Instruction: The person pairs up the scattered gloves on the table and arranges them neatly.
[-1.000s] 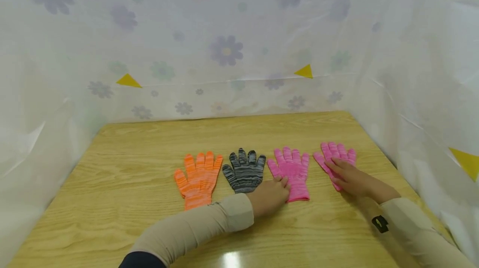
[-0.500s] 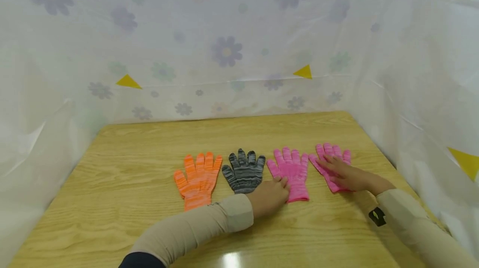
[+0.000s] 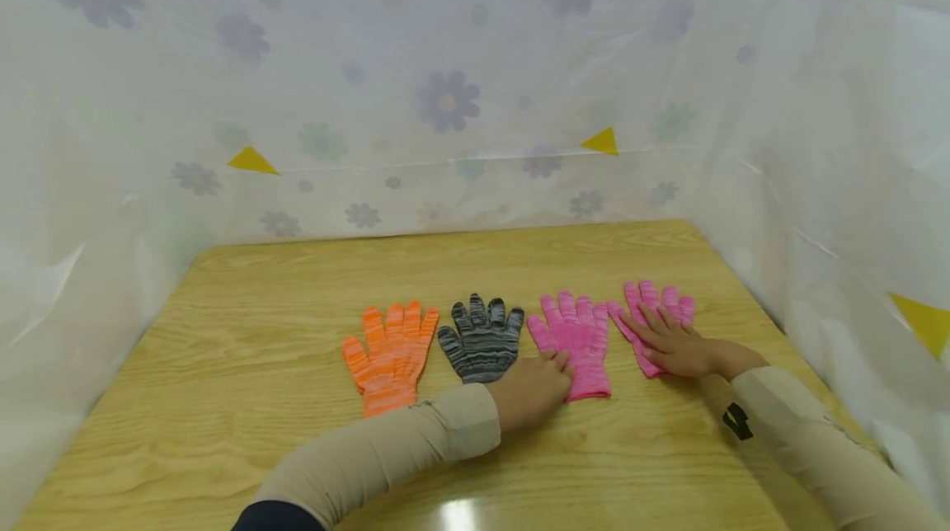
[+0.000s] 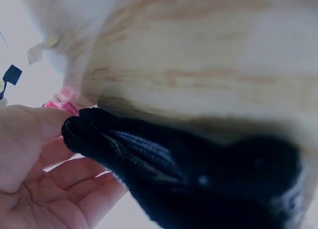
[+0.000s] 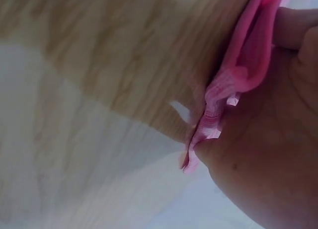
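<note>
Four-in-a-row is too many to count, so: several knit gloves lie flat, fingers pointing away. My left hand (image 3: 529,391) reaches over the cuff of a grey-black glove (image 3: 486,341), its fingertips resting on the lower left of a pink glove (image 3: 586,345). In the left wrist view the dark glove's open cuff (image 4: 189,164) is beside the thumb, and the fingers look relaxed. My right hand (image 3: 679,345) lies with spread fingers on the rightmost pink glove (image 3: 649,296), hiding part of its palm. That glove's folded cuff edge (image 5: 248,65) shows beside the hand in the right wrist view.
An orange glove (image 3: 393,354) lies at the left end of the row, its cuff partly behind the left sleeve (image 3: 401,440). The wooden tabletop (image 3: 223,366) is bounded by a white flowered sheet (image 3: 334,102) behind and at both sides.
The right hand and the rightmost pink glove have shifted left, bringing that glove's thumb close to the neighbouring pink glove. The left hand stays in place.
</note>
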